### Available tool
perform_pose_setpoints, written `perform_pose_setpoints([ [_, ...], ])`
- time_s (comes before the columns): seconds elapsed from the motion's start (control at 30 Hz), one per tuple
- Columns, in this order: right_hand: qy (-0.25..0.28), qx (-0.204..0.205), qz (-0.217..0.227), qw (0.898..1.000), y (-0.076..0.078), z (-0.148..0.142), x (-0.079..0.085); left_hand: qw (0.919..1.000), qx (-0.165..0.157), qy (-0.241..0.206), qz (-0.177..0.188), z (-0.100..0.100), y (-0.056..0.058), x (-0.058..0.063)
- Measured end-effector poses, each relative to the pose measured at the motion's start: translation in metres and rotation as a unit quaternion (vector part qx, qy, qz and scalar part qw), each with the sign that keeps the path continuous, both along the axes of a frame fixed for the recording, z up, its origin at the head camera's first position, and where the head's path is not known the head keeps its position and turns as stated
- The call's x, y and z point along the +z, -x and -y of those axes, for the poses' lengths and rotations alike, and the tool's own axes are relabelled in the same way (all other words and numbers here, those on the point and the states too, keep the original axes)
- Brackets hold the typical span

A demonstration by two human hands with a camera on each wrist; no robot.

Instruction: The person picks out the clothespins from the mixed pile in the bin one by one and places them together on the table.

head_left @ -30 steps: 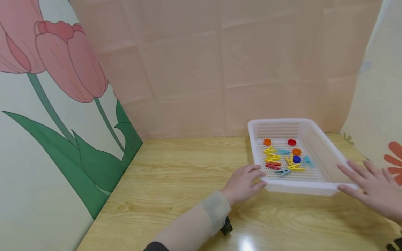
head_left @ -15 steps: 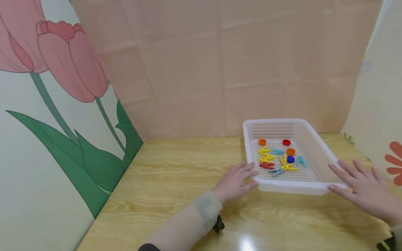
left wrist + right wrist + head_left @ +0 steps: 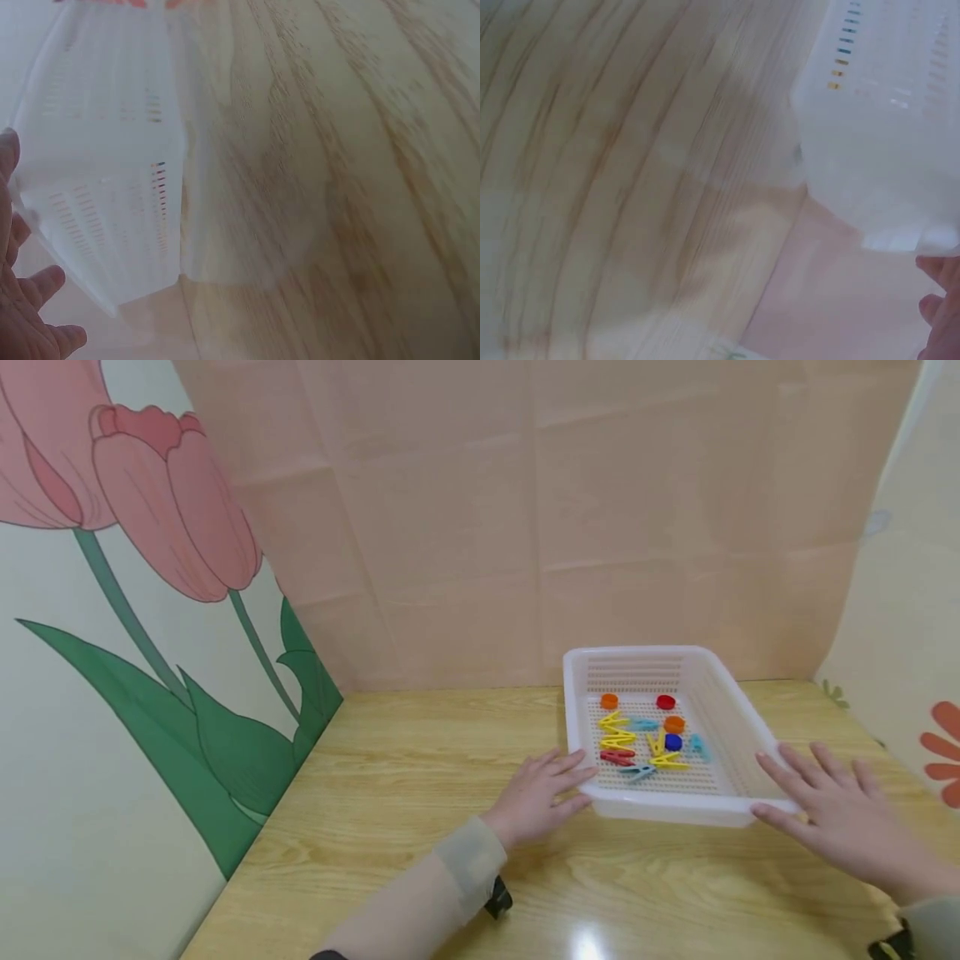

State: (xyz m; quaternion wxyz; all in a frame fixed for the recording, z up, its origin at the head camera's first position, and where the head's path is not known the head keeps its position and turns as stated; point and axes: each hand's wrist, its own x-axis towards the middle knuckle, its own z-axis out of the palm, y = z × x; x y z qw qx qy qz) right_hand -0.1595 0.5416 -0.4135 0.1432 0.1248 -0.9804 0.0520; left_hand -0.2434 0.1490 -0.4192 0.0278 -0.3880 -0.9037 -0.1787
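A white slotted plastic basket [image 3: 675, 810] sits on the table right of centre. Inside lie yellow clothespins [image 3: 617, 740], light blue clothespins [image 3: 637, 772], a red clothespin [image 3: 617, 757], orange bottle caps [image 3: 674, 724], a red cap [image 3: 665, 702] and a blue cap [image 3: 672, 742]. My left hand [image 3: 536, 797] touches the basket's near left corner, fingers extended over the rim and thumb at the front. At the near right corner, my right hand [image 3: 843, 818] rests spread fingers against the rim. Both wrist views show fingertips beside the basket's outer walls.
The wood-grain table [image 3: 420, 777] stretches left and in front of the basket. A pinkish-brown sheet [image 3: 450, 527] hangs behind it. Walls with painted flowers flank both sides, a large tulip [image 3: 172, 510] on the left.
The basket has slid left along the table, its clothespins and caps with it. Both hands have moved left together, staying at its near corners.
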Motion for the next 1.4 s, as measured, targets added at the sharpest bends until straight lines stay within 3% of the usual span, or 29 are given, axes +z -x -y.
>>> perform_pose_setpoints([
  [0.43,-0.009,-0.012,0.018,1.000,-0.003,0.006,0.010,0.9991,0.001,-0.029,0.030,0.000,-0.001,0.002],
  [0.87,-0.005,-0.008,-0.009,1.000,-0.007,0.010,0.012,0.9971,-0.006,-0.065,0.038,0.001,-0.001,0.000],
  [1.1,-0.010,-0.018,0.010,1.000,-0.009,0.013,0.016,0.9952,-0.003,-0.085,0.048,0.001,-0.003,-0.002],
  [1.4,-0.014,-0.019,-0.007,1.000,-0.008,0.011,0.011,0.9927,0.000,-0.104,0.060,-0.002,-0.002,-0.006],
])
